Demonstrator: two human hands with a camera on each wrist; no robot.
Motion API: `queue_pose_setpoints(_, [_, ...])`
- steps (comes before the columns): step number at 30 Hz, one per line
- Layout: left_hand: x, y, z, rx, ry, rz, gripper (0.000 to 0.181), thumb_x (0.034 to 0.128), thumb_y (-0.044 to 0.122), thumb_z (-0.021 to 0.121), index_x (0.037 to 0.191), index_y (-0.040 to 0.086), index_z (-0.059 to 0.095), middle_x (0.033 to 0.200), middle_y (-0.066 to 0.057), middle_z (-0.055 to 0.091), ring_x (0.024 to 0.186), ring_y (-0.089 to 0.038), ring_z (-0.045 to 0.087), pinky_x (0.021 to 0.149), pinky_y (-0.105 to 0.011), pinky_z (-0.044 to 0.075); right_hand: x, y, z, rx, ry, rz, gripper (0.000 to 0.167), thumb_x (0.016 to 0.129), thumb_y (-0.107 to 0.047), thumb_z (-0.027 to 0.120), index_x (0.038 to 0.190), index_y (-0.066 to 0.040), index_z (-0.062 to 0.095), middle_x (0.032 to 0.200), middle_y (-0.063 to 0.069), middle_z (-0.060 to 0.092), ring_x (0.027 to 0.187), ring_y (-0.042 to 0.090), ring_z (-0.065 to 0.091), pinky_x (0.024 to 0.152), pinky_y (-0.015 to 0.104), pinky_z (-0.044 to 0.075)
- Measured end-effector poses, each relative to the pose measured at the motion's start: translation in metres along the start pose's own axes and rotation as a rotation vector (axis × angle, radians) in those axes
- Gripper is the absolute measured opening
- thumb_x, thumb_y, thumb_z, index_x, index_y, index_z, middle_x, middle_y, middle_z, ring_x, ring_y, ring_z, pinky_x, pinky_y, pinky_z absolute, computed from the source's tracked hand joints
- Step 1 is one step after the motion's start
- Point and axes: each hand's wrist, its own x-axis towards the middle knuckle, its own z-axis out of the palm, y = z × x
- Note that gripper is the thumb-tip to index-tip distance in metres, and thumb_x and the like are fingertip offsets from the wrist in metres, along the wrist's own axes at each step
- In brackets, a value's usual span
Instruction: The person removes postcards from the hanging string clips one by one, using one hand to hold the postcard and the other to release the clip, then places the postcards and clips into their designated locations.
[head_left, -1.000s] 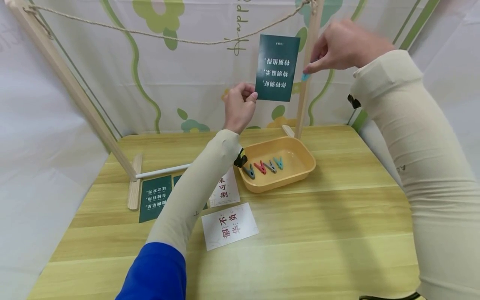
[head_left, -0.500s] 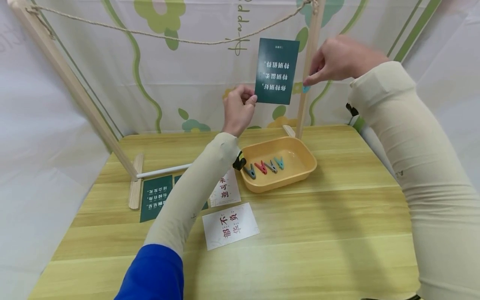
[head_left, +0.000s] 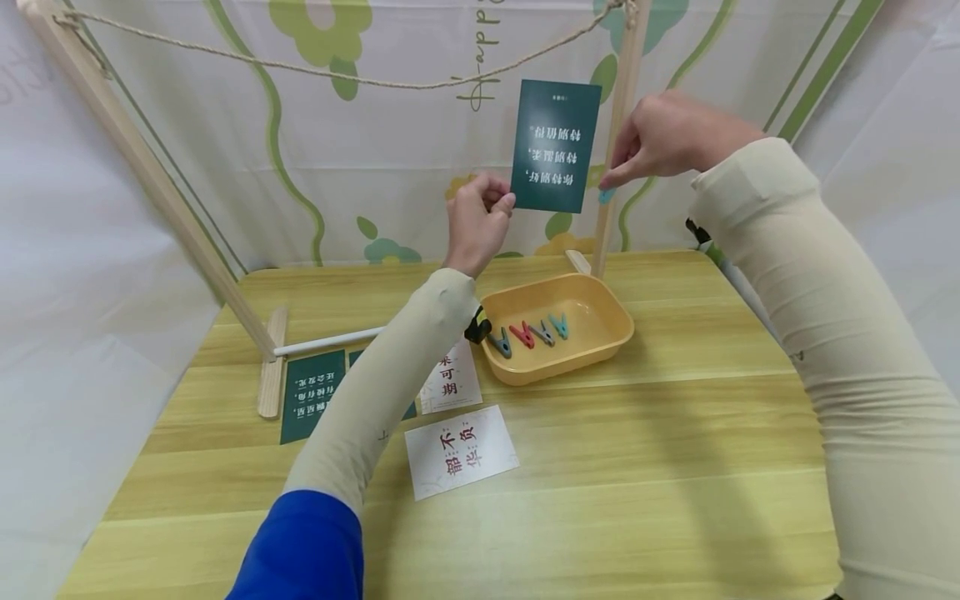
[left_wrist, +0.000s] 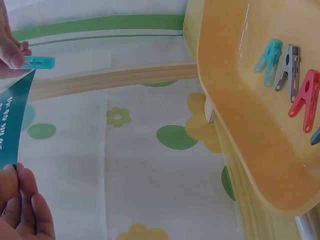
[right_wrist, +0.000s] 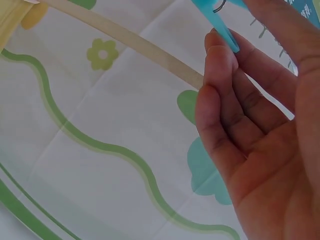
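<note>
My left hand (head_left: 478, 223) pinches a dark green card (head_left: 553, 146) by its lower left corner and holds it up above the table. White printed characters face me, upside down. Just right of the card, my right hand (head_left: 671, 133) grips a light blue clothespin (head_left: 606, 196) between thumb and finger. The right wrist view gives a closer look at this clothespin (right_wrist: 220, 22). In the left wrist view it lies close to the card's corner; whether they touch I cannot tell. Above and left of the card, a twine rope (head_left: 420, 85) sags between two wooden posts.
An orange tray (head_left: 600, 348) holds several clothespins (head_left: 542, 333). White cards (head_left: 461, 452) and green cards (head_left: 311, 396) lie on the wooden table (head_left: 637, 500), partly behind my left sleeve. A wooden post (head_left: 611, 167) stands behind my right hand; another post (head_left: 157, 183) leans at left.
My right hand has moved down and slightly left with the light blue clothespin, toward the card's lower edge. The left hand and card have dropped slightly.
</note>
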Motion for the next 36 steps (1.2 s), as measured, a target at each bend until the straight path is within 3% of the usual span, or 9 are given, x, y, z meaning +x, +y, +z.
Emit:
queue_pose_setpoints(13, [-0.006,-0.002,0.001,-0.008,-0.021,-0.008,0.013,0.1053,0.011,0.065,0.110,0.000,0.071,0.099,-0.013,0.070,0.085,-0.019,0.062,0.075,-0.021,0.052,0.001,0.002,0.015,0.043,-0.072,-0.008,0.034,0.092,-0.045,0.082,0.098,-0.011,0.084,0.092,0.005,0.077,0.086,0.024,0.057,0.068,0.034,0.049])
queue_pose_setpoints(25, [-0.013,-0.006,-0.003,-0.038,-0.047,-0.021,0.011,0.1050,0.010,0.065,0.107,0.000,0.070,0.096,-0.011,0.068,0.084,-0.020,0.060,0.073,-0.022,0.051,0.001,0.005,0.031,0.066,-0.130,-0.034,0.035,0.089,-0.041,0.086,0.098,-0.008,0.084,0.083,0.003,0.077,0.079,0.021,0.059,0.064,0.031,0.048])
queue_pose_setpoints(36, [-0.017,-0.010,-0.007,-0.042,-0.057,-0.003,0.010,0.1045,0.008,0.065,0.105,0.000,0.071,0.094,-0.011,0.069,0.080,-0.018,0.061,0.069,-0.022,0.051,0.002,0.005,0.049,0.033,-0.154,-0.066,0.031,0.090,-0.041,0.085,0.093,-0.010,0.084,0.084,0.001,0.078,0.078,0.019,0.062,0.066,0.029,0.052])
